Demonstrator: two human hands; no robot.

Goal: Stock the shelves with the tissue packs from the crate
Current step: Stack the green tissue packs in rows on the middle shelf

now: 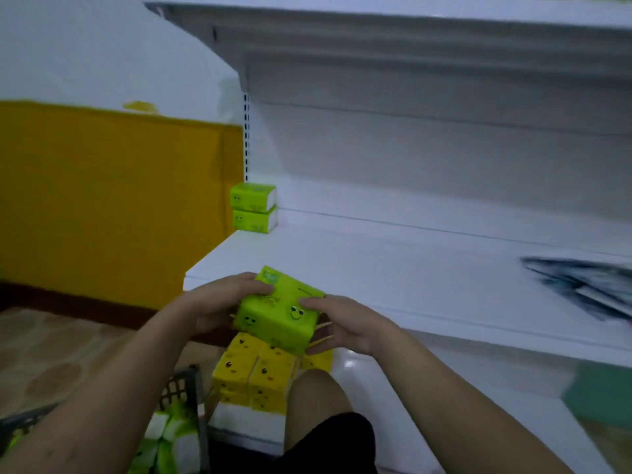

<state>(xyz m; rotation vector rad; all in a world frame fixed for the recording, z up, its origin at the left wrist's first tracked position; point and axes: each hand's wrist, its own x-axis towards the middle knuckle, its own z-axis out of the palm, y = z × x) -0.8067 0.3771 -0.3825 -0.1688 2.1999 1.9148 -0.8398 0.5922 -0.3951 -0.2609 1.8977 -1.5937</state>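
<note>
Both hands point(219, 304) point(342, 325) grip green pack point(278, 314); print unreadable.

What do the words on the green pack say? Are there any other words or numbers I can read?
Nothing can be read here.
Held green pack: logo and a small print line, too blurred.
Two green packs on the shelf: print too small.
Yellow packs: only faces show.
Dark thing on the shelf at right: too blurred.
</note>
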